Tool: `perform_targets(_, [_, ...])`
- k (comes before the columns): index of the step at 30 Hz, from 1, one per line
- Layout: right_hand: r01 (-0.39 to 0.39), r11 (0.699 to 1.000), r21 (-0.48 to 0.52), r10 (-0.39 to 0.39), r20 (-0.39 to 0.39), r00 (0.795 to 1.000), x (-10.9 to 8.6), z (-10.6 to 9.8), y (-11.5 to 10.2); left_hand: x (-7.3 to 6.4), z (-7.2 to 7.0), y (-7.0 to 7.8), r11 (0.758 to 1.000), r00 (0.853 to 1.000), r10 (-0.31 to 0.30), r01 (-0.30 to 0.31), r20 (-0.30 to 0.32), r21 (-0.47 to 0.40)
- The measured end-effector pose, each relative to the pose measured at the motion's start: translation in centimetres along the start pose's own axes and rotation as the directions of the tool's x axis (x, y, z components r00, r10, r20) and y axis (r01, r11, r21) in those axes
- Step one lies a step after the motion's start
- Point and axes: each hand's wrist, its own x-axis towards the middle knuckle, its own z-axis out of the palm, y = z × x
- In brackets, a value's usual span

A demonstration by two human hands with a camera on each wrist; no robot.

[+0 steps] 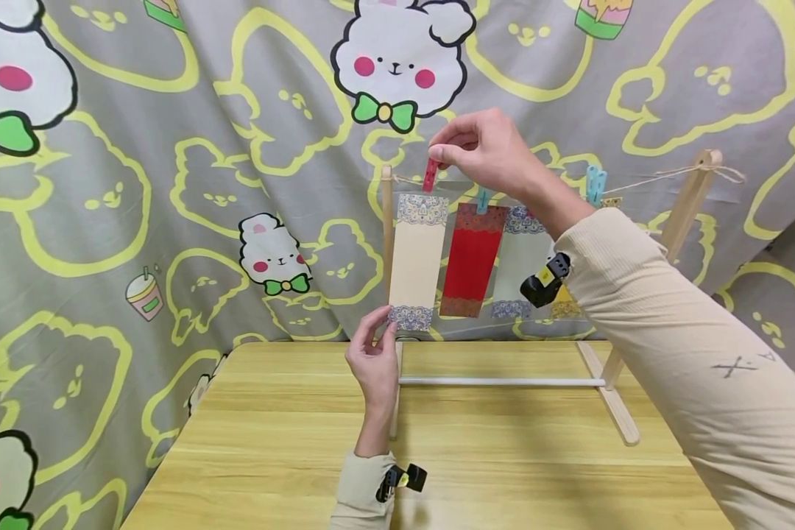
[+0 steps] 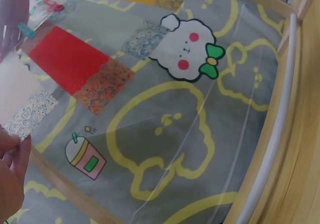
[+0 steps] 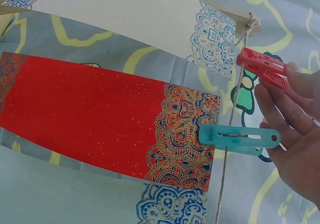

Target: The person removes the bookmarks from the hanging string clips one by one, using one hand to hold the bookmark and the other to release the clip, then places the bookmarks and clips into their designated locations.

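Observation:
A cream paper strip point(image 1: 416, 258) with blue lace-patterned ends hangs at the left of a wooden rack. My left hand point(image 1: 373, 364) pinches its lower left corner between thumb and fingers. Up at the string point(image 3: 233, 109), my right hand point(image 1: 497, 151) pinches the handle end of a red clothespin point(image 1: 430, 175). In the right wrist view, the nose of that clothespin sits at the string, close to the strip's patterned top edge. Beside it, a red strip point(image 1: 472, 261) with patterned ends hangs from a teal clothespin point(image 3: 240, 138).
A pale strip point(image 1: 513, 269) and a yellow one point(image 1: 565, 303) hang further right, partly behind my right arm. Light blue clothespins point(image 1: 595, 184) grip the string near the right post point(image 1: 685, 206). A white rod point(image 1: 503, 381) joins the rack's feet on the wooden table point(image 1: 271, 427). Behind hangs a patterned curtain point(image 1: 139, 221).

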Motion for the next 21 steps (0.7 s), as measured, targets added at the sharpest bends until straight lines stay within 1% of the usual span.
perform_targets(7, [-0.033,0.999,0.033,0.034,-0.044,0.998,-0.11,-0.28,-0.17,-0.11,-0.01,-0.07,1.000,1.000,0.008,-0.008,0.008,0.002])
perform_targets(11, [-0.044,0.998,0.035,0.047,-0.064,0.997,-0.22,-0.45,-0.14,-0.24,0.06,-0.18,1.000,1.000,0.009,-0.009,0.013,-0.003])
perform_targets(15, [-0.040,0.998,0.045,0.044,-0.078,0.996,-0.49,-0.65,0.06,-0.36,0.15,-0.08,1.000,1.000,0.011,-0.011,0.019,0.002])
perform_targets(21, [-0.014,0.998,0.063,0.020,-0.095,0.995,-0.88,-0.87,0.46,-0.28,0.12,-0.11,1.000,0.999,0.020,-0.020,0.032,0.008])
